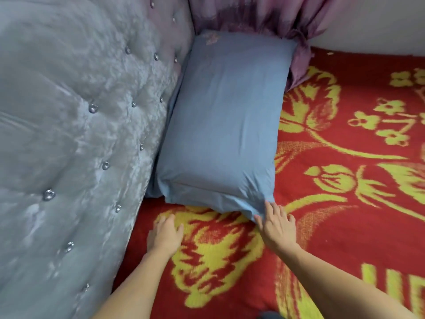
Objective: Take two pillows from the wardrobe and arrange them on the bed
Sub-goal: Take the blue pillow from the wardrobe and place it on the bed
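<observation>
A blue pillow [224, 125] lies flat on the bed [345, 215], its long side against the grey tufted headboard [76, 134]. My left hand [166, 233] rests palm down on the red and yellow blanket just below the pillow's near edge, fingers apart, holding nothing. My right hand [277, 223] lies on the blanket at the pillow's near right corner, fingertips touching the loose blue cover there, fingers spread. Only one pillow is in view; no wardrobe shows.
A pink curtain [264, 17] hangs bunched behind the pillow's far end, its tail draped onto the bed. A pale wall [379, 26] runs along the bed's far side. The blanket stretches to the right and toward me.
</observation>
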